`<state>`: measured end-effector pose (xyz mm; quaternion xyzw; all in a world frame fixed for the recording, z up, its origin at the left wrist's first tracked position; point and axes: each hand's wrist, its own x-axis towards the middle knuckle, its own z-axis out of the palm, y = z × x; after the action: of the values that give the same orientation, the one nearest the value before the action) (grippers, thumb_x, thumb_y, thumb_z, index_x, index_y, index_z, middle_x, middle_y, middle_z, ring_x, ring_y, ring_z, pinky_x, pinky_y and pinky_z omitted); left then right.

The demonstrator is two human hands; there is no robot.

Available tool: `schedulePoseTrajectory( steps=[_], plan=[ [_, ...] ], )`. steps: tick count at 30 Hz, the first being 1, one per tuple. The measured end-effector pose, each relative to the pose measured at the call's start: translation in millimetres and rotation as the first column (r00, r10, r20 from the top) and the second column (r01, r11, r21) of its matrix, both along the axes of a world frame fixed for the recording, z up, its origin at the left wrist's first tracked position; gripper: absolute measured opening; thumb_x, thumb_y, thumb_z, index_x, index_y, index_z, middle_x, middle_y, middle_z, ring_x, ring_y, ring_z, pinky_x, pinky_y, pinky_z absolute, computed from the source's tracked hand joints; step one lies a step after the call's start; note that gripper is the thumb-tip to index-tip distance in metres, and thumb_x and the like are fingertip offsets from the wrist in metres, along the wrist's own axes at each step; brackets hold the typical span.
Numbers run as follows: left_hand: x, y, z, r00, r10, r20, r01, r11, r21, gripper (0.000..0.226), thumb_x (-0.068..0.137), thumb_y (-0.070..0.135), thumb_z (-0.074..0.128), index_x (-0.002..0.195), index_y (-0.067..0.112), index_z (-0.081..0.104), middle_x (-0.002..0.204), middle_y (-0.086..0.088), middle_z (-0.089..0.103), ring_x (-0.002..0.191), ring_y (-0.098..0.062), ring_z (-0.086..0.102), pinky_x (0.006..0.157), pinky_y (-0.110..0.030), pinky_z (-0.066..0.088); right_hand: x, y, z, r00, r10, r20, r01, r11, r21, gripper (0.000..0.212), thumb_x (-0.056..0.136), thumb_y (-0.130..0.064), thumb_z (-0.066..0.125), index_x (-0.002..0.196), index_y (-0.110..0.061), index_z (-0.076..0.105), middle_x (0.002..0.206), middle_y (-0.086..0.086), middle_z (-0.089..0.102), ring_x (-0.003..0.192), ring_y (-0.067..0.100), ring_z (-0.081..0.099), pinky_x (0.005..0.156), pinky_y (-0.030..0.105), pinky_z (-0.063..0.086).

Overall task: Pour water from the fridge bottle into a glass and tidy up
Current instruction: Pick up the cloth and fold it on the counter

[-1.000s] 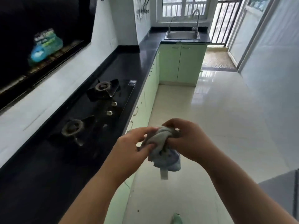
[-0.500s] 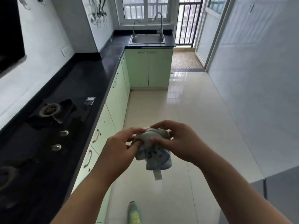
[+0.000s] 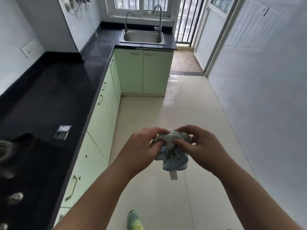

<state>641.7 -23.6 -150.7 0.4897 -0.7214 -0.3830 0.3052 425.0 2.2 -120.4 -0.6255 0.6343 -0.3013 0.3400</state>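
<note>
2 hands, left hand (image 3: 141,146) and right hand (image 3: 197,145), each grip clutching 1 bunched cloth (image 3: 172,151), 1 sink (image 3: 142,37) ahead

The sticker (image 3: 62,132) on the countertop (image 3: 49,100) carries print too small to read.

I see a narrow kitchen: a black worktop (image 3: 54,97) runs along my left over pale green cabinets (image 3: 144,72), turning at the far corner to a steel sink (image 3: 142,37) under a bright window (image 3: 141,4). Glossy cream floor tiles (image 3: 191,113) reflect daylight; a white wall (image 3: 265,80) stands right.
</note>
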Motion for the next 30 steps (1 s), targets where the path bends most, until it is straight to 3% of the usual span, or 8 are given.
schedulePoseTrajectory(
  steps=[7, 14, 23, 30],
  plan=[
    [-6, -140, 1, 0.997, 0.036, 0.07, -0.038, 0.999, 0.026, 0.035, 0.094, 0.022, 0.067, 0.123, 0.042, 0.071, 0.109, 0.017, 0.072, 0.106, -0.003, 0.066, 0.087, -0.036, 0.061, -7, -147, -11, 0.999, 0.013, 0.036, -0.014, 0.999, 0.028, 0.017, 0.088, -0.034, 0.079, 0.103, -0.041, 0.074, 0.094, -0.015, 0.076, 0.087, 0.004, 0.072, 0.079, 0.033, 0.062],
    [-14, -276, -10, 0.963, 0.246, 0.114, -0.252, 0.967, 0.038, 0.037, 0.097, 0.021, 0.066, 0.126, 0.043, 0.069, 0.109, 0.018, 0.072, 0.101, -0.002, 0.067, 0.086, -0.034, 0.061, -10, -334, -34, 0.974, 0.225, 0.017, -0.226, 0.974, 0.036, 0.018, 0.088, -0.036, 0.078, 0.105, -0.04, 0.073, 0.093, -0.013, 0.076, 0.084, 0.005, 0.071, 0.077, 0.033, 0.061],
    [1, -393, 2, 0.793, 0.609, 0.032, -0.609, 0.793, 0.012, 0.031, 0.099, 0.023, 0.068, 0.123, 0.042, 0.07, 0.114, 0.022, 0.07, 0.108, 0.004, 0.065, 0.087, -0.028, 0.061, 40, -534, -9, 0.795, 0.604, -0.057, -0.603, 0.797, 0.031, 0.015, 0.089, -0.035, 0.077, 0.103, -0.039, 0.073, 0.092, -0.021, 0.074, 0.084, -0.005, 0.066, 0.071, 0.016, 0.051],
    [58, -448, -8, 0.638, 0.77, 0.006, -0.77, 0.637, 0.024, 0.023, 0.098, 0.025, 0.07, 0.117, 0.038, 0.072, 0.108, 0.02, 0.072, 0.104, -0.001, 0.069, 0.081, -0.029, 0.063, 125, -618, -11, 0.65, 0.756, -0.084, -0.755, 0.654, 0.048, 0.017, 0.092, -0.035, 0.075, 0.108, -0.039, 0.071, 0.097, -0.024, 0.071, 0.09, -0.003, 0.067, 0.082, 0.025, 0.058]
  ],
)
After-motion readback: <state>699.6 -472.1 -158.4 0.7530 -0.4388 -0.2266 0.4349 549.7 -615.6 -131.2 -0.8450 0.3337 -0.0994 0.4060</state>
